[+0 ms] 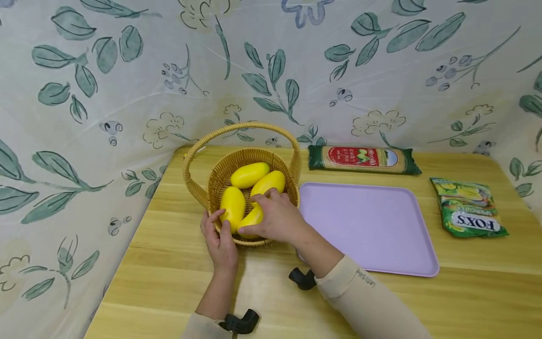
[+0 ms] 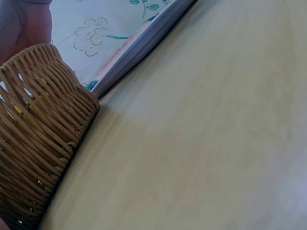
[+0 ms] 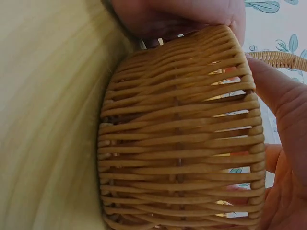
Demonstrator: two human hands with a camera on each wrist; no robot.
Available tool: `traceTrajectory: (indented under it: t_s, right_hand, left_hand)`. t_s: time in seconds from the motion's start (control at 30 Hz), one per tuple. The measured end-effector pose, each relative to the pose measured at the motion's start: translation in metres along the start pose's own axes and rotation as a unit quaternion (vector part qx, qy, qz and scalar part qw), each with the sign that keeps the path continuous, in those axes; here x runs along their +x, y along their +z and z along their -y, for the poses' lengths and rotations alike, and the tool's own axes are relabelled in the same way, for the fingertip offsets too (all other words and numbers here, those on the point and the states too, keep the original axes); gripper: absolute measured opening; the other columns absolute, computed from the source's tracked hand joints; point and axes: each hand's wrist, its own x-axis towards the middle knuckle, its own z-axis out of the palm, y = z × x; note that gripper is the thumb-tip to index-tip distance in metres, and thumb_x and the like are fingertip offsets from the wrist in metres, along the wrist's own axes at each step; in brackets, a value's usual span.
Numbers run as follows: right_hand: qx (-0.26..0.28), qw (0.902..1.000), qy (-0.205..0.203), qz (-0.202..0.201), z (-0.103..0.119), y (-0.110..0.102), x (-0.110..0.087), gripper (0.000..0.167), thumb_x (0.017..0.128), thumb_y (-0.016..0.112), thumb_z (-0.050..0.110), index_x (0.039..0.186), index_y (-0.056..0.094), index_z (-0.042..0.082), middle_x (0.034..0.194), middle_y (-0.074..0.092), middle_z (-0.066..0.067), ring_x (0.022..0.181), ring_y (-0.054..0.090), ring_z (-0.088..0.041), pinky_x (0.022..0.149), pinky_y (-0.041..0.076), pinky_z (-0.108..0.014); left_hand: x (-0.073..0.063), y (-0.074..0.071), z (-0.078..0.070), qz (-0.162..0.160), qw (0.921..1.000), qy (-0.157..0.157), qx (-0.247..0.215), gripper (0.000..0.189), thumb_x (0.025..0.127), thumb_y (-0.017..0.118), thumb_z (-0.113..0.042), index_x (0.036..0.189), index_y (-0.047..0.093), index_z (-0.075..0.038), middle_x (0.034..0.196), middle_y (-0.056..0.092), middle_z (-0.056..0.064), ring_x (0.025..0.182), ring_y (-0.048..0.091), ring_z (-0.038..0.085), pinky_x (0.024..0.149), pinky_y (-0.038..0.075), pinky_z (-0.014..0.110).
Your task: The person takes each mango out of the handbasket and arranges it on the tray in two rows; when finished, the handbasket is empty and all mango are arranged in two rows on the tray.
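A woven wicker basket (image 1: 217,181) with a tall arched handle (image 1: 241,126) stands on the wooden table. Several yellow mangoes (image 1: 250,175) lie inside it. At the basket's near left side, my left hand (image 1: 223,249) holds the rim, with the thumb over the edge beside the left mango (image 1: 233,207). My right hand (image 1: 280,217) reaches over the near right rim and grips the nearest mango (image 1: 254,216), partly hidden under the fingers. In the right wrist view the basket's woven side (image 3: 182,129) fills the middle, with a hand at its rim.
A lilac tray (image 1: 364,226) lies right of the basket. Behind the tray is a spaghetti packet (image 1: 360,159), and a green Fox's candy bag (image 1: 470,207) lies at the far right. Floral cloth (image 1: 271,56) hangs behind the wooden table (image 1: 161,263).
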Motion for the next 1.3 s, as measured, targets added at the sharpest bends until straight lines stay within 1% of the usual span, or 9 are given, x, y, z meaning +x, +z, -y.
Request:
traceTrajectory:
  t_s: [0.2, 0.37, 0.53, 0.67, 0.93, 1.17, 1.3]
  right_hand:
    - [-0.008, 0.9999, -0.008, 0.001, 0.0008, 0.0033, 0.0007, 0.084, 0.071, 0.084, 0.064, 0.139, 0.062, 0.019, 0.137, 0.055, -0.015, 0.119, 0.052, -0.036, 0.093, 0.053, -0.052]
    - [-0.024, 0.9996, -0.012, 0.001, 0.0006, 0.0047, 0.0020, 0.083, 0.069, 0.086, 0.061, 0.138, 0.064, 0.020, 0.135, 0.055, -0.014, 0.114, 0.052, -0.036, 0.086, 0.054, -0.050]
    - [-0.044, 0.9988, -0.018, 0.008, 0.0003, 0.0053, 0.0025, 0.083, 0.068, 0.089, 0.058, 0.137, 0.064, 0.020, 0.135, 0.055, -0.014, 0.112, 0.053, -0.035, 0.082, 0.054, -0.048]
    - [-0.057, 0.9980, -0.024, 0.012, 0.0004, 0.0052, 0.0015, 0.080, 0.069, 0.090, 0.054, 0.137, 0.064, 0.020, 0.136, 0.055, -0.015, 0.114, 0.054, -0.038, 0.083, 0.054, -0.049]
    - [-0.061, 0.9973, -0.039, 0.009, -0.0002, 0.0052, 0.0010, 0.073, 0.069, 0.093, 0.046, 0.131, 0.066, 0.018, 0.133, 0.055, -0.017, 0.115, 0.054, -0.038, 0.087, 0.053, -0.049]
    - [-0.068, 0.9968, -0.041, 0.005, -0.0007, 0.0025, 0.0006, 0.075, 0.069, 0.091, 0.050, 0.131, 0.064, 0.017, 0.130, 0.058, -0.017, 0.113, 0.054, -0.039, 0.086, 0.053, -0.049]
    - [-0.054, 0.9976, -0.040, -0.013, -0.0007, -0.0024, -0.0004, 0.079, 0.072, 0.089, 0.052, 0.137, 0.059, 0.017, 0.132, 0.057, -0.016, 0.111, 0.054, -0.038, 0.085, 0.054, -0.050]
  left_hand:
    - [-0.0003, 0.0000, -0.0003, 0.000, 1.0000, 0.003, -0.002, 0.025, 0.097, 0.046, -0.001, 0.119, 0.058, 0.003, 0.162, 0.024, 0.018, 0.155, 0.014, 0.034, 0.124, 0.016, 0.058]
    - [-0.0002, 0.0001, 0.0001, 0.002, 1.0000, 0.009, -0.004, 0.025, 0.097, 0.046, 0.000, 0.119, 0.057, 0.004, 0.161, 0.025, 0.018, 0.155, 0.014, 0.035, 0.124, 0.016, 0.057]
    - [0.0001, -0.0002, 0.0003, 0.004, 0.9999, 0.008, -0.007, 0.025, 0.097, 0.046, 0.000, 0.119, 0.057, 0.004, 0.161, 0.024, 0.017, 0.155, 0.015, 0.035, 0.124, 0.017, 0.057]
    - [-0.0003, -0.0005, 0.0006, 0.007, 1.0000, 0.003, -0.004, 0.025, 0.098, 0.046, -0.001, 0.120, 0.057, 0.003, 0.162, 0.023, 0.017, 0.155, 0.015, 0.035, 0.124, 0.017, 0.057]
    - [-0.0003, -0.0011, 0.0016, 0.008, 1.0000, 0.002, -0.002, 0.024, 0.099, 0.045, -0.002, 0.120, 0.056, 0.003, 0.163, 0.022, 0.016, 0.155, 0.014, 0.035, 0.125, 0.015, 0.058]
    - [-0.0006, -0.0015, 0.0012, 0.008, 1.0000, -0.001, 0.001, 0.024, 0.099, 0.046, -0.003, 0.120, 0.057, 0.002, 0.163, 0.022, 0.016, 0.156, 0.013, 0.035, 0.124, 0.015, 0.059]
    - [0.0000, -0.0016, 0.0014, 0.007, 0.9999, 0.004, 0.007, 0.024, 0.099, 0.046, -0.002, 0.120, 0.057, 0.002, 0.163, 0.023, 0.016, 0.156, 0.014, 0.035, 0.125, 0.014, 0.058]
